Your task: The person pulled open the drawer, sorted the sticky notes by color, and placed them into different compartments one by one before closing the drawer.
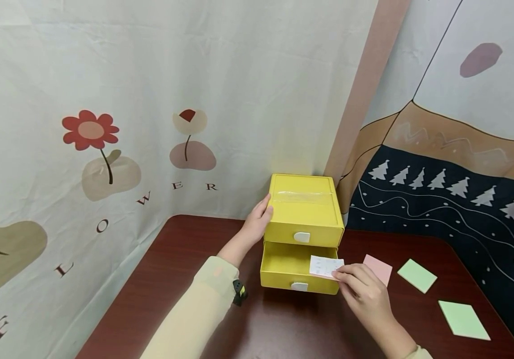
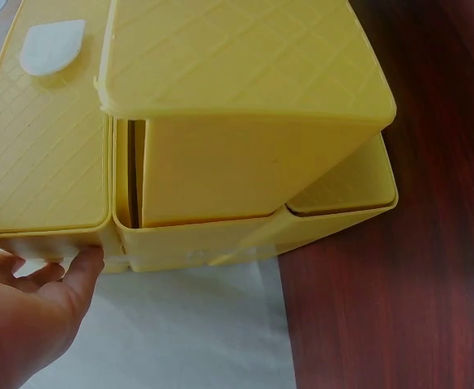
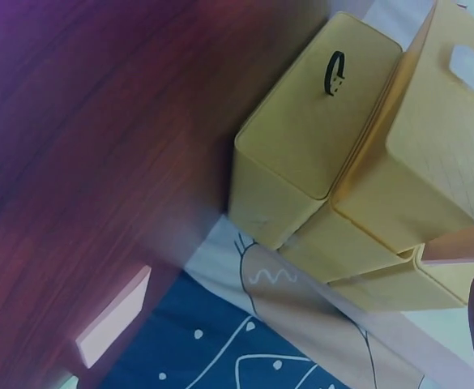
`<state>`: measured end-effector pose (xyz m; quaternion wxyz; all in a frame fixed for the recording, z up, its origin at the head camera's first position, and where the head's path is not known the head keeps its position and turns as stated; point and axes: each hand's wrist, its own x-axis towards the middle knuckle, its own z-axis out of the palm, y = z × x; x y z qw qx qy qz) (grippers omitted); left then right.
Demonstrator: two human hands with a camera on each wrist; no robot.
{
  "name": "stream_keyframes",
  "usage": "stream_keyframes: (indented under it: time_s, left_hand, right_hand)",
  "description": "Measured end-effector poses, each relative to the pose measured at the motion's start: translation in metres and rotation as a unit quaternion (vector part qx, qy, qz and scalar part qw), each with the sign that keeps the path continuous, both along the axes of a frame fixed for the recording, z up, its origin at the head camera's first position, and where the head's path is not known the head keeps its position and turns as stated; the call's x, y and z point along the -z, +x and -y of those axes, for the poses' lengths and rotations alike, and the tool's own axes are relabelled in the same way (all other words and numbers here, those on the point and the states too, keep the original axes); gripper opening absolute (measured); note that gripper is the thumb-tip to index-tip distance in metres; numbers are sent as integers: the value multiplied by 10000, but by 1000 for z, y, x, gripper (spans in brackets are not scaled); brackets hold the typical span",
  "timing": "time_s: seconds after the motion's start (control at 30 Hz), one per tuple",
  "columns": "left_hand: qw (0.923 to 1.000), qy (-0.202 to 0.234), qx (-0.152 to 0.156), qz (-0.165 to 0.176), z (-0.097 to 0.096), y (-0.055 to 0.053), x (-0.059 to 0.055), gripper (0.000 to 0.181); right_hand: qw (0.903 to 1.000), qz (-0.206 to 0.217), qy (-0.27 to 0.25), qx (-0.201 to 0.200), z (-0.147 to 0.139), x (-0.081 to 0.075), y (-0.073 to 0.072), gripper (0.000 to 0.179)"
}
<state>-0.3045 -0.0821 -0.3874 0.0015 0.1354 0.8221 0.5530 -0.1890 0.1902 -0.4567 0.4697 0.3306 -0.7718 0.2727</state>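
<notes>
Apparently, the step in hand is putting paper into a drawer: the right hand point(image 1: 366, 290) pinches a white-faced piece of notepaper point(image 1: 324, 265) (whether one sheet or a pad is hard to tell) above the front right part of the pulled-out lower drawer point(image 1: 279, 280). The left hand point(image 1: 257, 222), its fingers laid against the left side of the yellow two-drawer cabinet point(image 1: 302, 209), seems to steady it. The next move would call for bringing the notepaper farther inward, clear of the drawer's front, then lowering it and loosening the pinch.
</notes>
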Motion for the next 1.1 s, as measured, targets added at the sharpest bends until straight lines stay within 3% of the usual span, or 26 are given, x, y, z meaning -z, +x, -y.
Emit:
stream_keyframes:
  time_s: [0.7,0.9,1.1]
  left_hand:
    - [10000,-42,-71,-24,-1,0,0,52]
    - [9999,-98,-55,-26,-1,0,0,52]
    - [10000,-72,-28,31,0,0,0,53]
  right_hand:
    - [9986,273,334,300,19,-6,-12,40]
    - [9957,653,530,400,17,-4,-14,8]
    - [9927,826,668,564,18,-4,-17,19]
